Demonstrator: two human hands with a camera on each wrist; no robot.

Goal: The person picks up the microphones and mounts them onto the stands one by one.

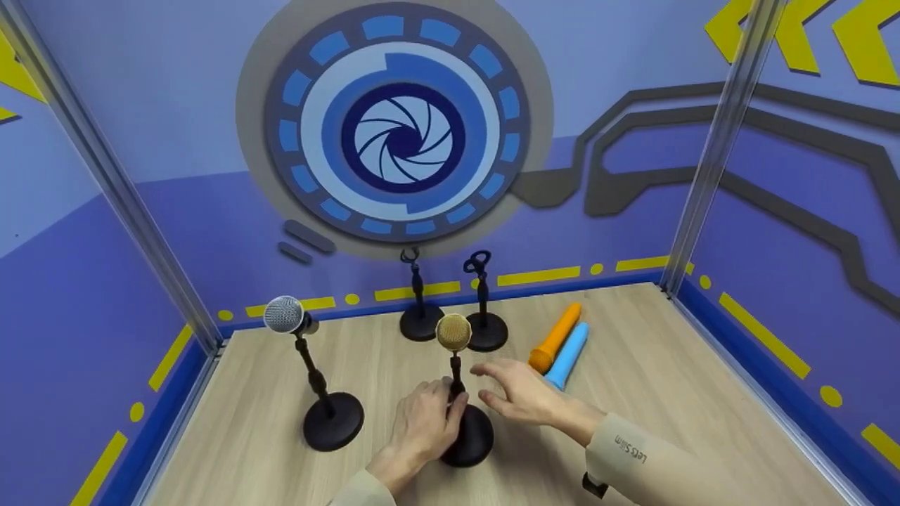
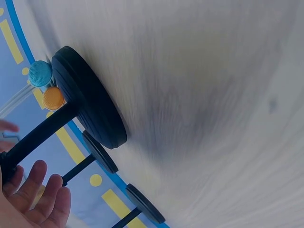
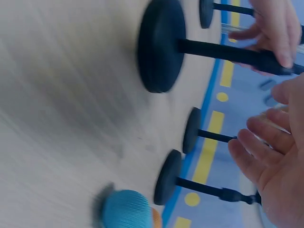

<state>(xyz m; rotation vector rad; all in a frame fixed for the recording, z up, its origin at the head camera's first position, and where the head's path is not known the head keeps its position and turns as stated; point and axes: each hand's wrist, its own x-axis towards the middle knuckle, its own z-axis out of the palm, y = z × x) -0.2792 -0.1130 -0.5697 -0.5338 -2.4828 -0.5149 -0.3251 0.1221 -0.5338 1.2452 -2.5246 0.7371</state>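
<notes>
In the head view my left hand (image 1: 425, 419) grips the pole of a black desktop microphone stand (image 1: 470, 444), thumb on one side and fingers on the other. A microphone with a gold mesh head (image 1: 454, 332) tops this stand, its body mostly hidden behind the head. Just to the right of the pole is my right hand (image 1: 524, 393), its fingers loosely spread and holding nothing. The right wrist view shows that hand's relaxed fingers (image 3: 266, 142) apart from the pole (image 3: 223, 51).
A second stand (image 1: 334, 423) at left carries a silver-headed microphone (image 1: 284, 314). Two stands (image 1: 422, 323) (image 1: 486, 332) with bare clips are at the back. Orange (image 1: 559, 334) and blue (image 1: 570, 351) microphones lie right of them. Walls (image 1: 598, 246) enclose the wooden table (image 1: 675, 393).
</notes>
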